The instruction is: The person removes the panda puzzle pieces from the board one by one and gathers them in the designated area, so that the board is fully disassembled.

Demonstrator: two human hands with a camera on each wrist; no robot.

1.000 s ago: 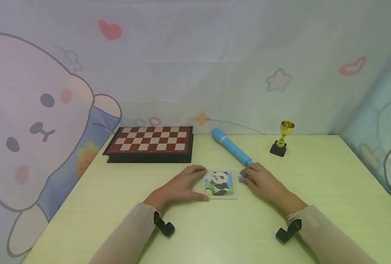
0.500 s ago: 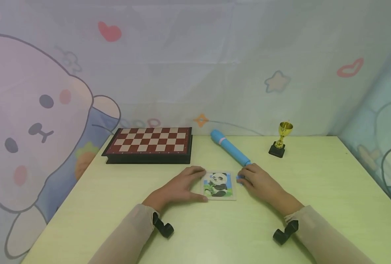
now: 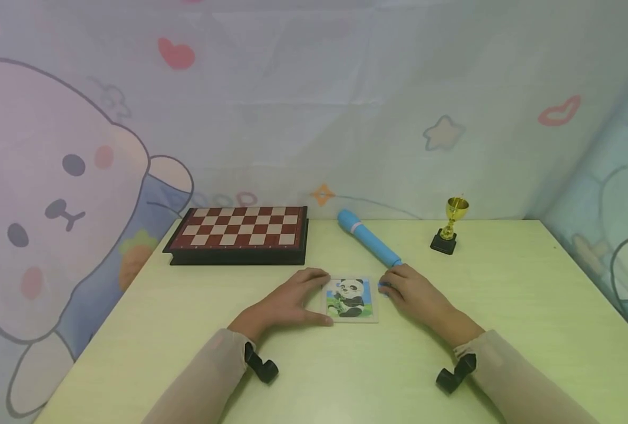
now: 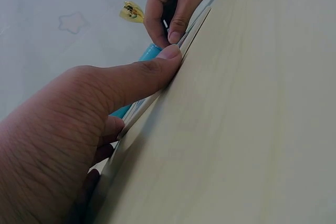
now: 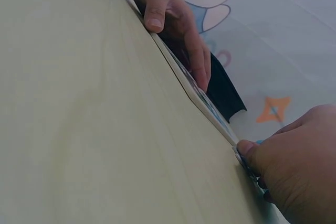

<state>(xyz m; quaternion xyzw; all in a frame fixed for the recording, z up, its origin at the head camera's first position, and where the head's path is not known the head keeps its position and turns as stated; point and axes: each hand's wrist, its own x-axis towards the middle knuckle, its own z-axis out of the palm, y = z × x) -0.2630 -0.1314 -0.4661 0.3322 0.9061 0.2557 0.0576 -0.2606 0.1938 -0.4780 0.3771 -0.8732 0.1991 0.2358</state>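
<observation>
A small square jigsaw puzzle (image 3: 350, 298) with a panda picture lies flat on the table in a pale frame. My left hand (image 3: 287, 300) spans its left side, thumb at the near corner and a finger at the far corner. In the left wrist view, the thumb rests on the near edge of the frame. Just off the puzzle's right edge, my right hand (image 3: 417, 294) pinches a small blue puzzle piece (image 3: 383, 287), mostly covered by the fingers. The right wrist view shows the right thumb (image 5: 247, 148) low over the table, close to the frame's corner.
Behind the right hand lies a blue toy microphone (image 3: 369, 238), its lower end at the knuckles. A red and white chessboard box (image 3: 240, 232) stands at the back left. At the back right is a gold trophy cup (image 3: 452, 221) on a black base.
The head view has shifted slightly, so everything sits a little lower and further left in it. Both hands keep their places at the puzzle and the piece.
</observation>
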